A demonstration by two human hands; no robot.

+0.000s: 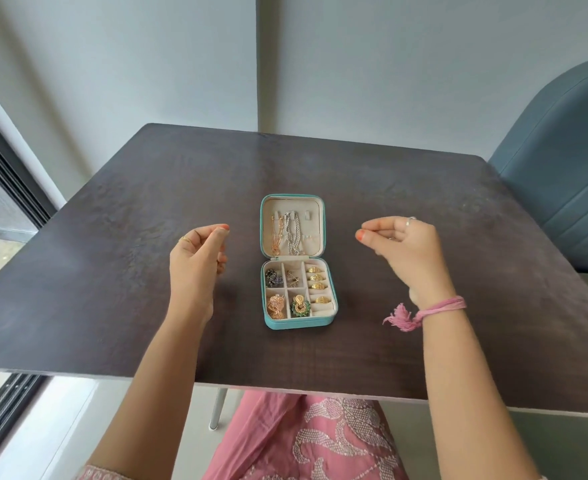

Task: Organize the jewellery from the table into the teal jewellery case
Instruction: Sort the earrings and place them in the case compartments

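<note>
Pink thread is tied round the wrist of the right hand (403, 249), its tassel (401, 317) hanging on the side toward the teal jewellery case (297, 261). That hand hovers to the right of the case, apart from it, fingers loosely curled with thumb and fingertips drawn close; whether anything is pinched between them cannot be told. A ring sits on one finger. The left hand (199, 252) hovers to the left of the case, also clear of it, fingers loosely curled toward the thumb and nothing visible in them; it too wears a ring.

Between the two hands the case lies open on the dark wooden table (112, 271). Its lid lies flat on the far side, with a rose-gold chain (277, 235) and silver chains (293, 235) hanging in it. In the near half, gold rings (317, 282) sit in the right-hand ring rolls; left of them are four compartments holding dark earrings, small studs, a rose-gold piece and a gold-and-green earring (300, 305).

Beyond the case to the right stands a blue upholstered chair (562, 174).
</note>
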